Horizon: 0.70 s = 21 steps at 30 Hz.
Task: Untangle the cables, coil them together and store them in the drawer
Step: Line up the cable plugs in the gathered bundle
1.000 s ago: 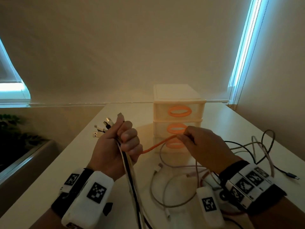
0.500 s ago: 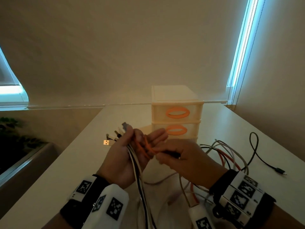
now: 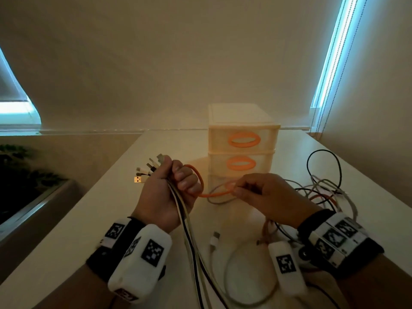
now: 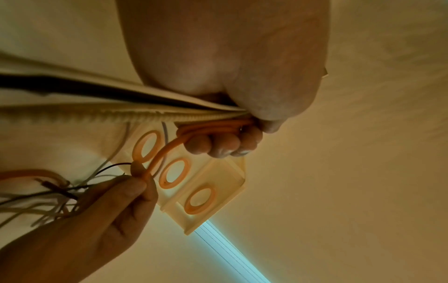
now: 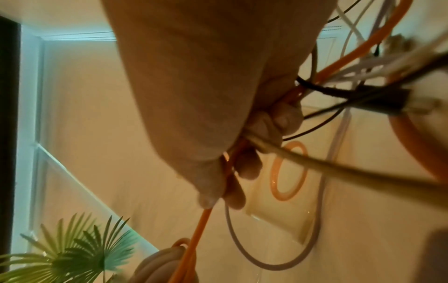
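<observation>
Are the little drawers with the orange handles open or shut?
Shut. In the head view the top drawer and middle drawer sit flush in the drawer unit; the right hand partly hides the bottom one.

drawer unit [image 3: 242,139] blocks ahead, cable tangle [image 3: 323,190] rt, table [image 3: 93,219] lt open

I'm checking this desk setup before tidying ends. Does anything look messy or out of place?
Yes. A heap of loose cables lies tangled on the table right of the drawer unit, whose drawers look closed. The left hand grips gathered cables; the right hand pinches the orange cable.
</observation>
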{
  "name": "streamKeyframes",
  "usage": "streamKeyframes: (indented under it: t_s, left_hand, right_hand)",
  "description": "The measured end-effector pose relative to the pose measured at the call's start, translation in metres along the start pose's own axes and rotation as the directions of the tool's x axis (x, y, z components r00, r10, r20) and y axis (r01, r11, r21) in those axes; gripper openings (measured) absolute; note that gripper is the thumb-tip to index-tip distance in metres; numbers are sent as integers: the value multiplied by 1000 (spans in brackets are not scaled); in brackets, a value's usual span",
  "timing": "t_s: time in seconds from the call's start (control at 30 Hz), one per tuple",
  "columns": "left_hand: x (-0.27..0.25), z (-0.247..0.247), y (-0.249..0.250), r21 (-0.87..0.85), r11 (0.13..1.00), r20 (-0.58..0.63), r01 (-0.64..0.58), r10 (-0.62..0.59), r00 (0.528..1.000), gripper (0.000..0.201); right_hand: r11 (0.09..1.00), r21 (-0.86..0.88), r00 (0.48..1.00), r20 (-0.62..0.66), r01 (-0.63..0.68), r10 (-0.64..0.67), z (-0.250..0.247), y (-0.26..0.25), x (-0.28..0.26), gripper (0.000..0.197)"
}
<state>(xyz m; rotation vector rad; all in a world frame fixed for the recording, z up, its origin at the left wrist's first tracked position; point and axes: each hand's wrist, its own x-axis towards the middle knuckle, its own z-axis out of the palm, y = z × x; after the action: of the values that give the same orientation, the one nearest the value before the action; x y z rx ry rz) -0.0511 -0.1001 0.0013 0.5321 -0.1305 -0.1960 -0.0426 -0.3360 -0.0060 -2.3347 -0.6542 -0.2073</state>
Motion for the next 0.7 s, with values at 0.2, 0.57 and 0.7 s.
streamKeyframes:
  t_s: [0.2,0.57,0.7]
  left_hand:
    - [-2,-1,7,-29,1000,52,13,-11,999,44]
    - [-18,5,-12,562,788,292,252,-474,830,46]
    - [-16,6,-19,495,831,203,254,-394,896,48]
  right_hand:
    - [998,-6,983,173,-61,61,1,1,0,16]
    - [991,-66,937,-340,-113,84,0,-16,4,29]
    - [984,161,967,-254,79,-36,15,-43,-5,13]
